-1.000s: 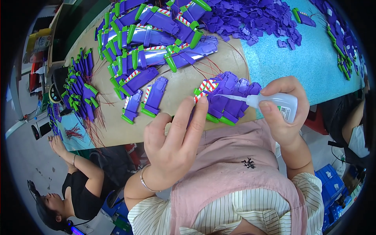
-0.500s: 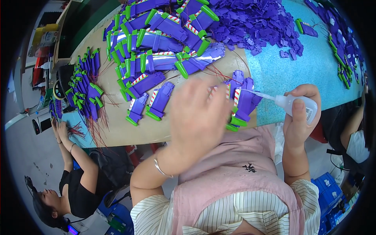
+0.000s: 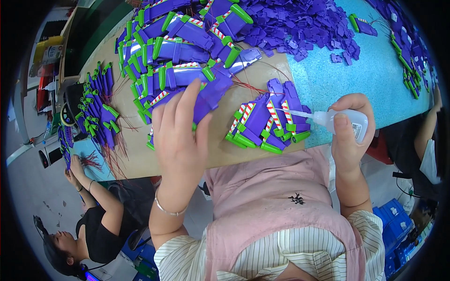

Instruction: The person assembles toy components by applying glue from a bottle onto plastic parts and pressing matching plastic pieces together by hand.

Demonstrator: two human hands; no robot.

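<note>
My left hand, fingers curved and thumb raised, grips a purple toy wing tilted above the table. The fingers hide part of it. In my right hand is a white squeeze bottle with a long thin nozzle pointing left. Beneath that nozzle lies a cluster of purple wings with green tips and red-and-white striped edges, several side by side near the table's front edge.
A large heap of similar wings fills the far left. Loose purple pieces are piled at the far middle. Wired green-and-purple parts lie at left, near a co-worker's hands. More wings line the far right.
My left hand has moved left from the near cluster and now holds a wing. More wings show in that cluster. The right hand with the bottle has shifted slightly left.
</note>
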